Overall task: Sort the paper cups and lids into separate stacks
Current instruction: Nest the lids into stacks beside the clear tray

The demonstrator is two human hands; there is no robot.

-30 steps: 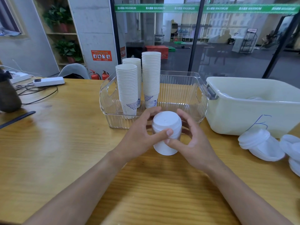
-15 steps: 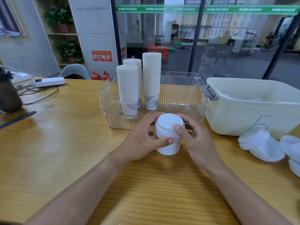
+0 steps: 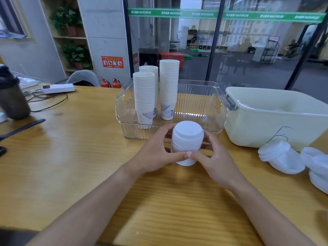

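Note:
A stack of white lids (image 3: 187, 137) stands upright on the wooden table (image 3: 71, 157), just in front of the clear tray (image 3: 204, 96). My left hand (image 3: 158, 151) curls round its left side and my right hand (image 3: 213, 157) round its right side, thumbs meeting at the front near its base. Three tall stacks of paper cups (image 3: 168, 87) stand in the left part of the clear tray. More white lids (image 3: 280, 155) lie loose on the table at the right.
A cream plastic tub (image 3: 266, 125) sits right of the tray, close to the loose lids. At the far left are a dark bottle (image 3: 12, 96), a white power strip (image 3: 58, 88) with cables and a black strap (image 3: 21, 128).
My right hand has come down from the top of the lid stack to its lower front, so both thumbs now meet near the base. The stack stays in the same spot.

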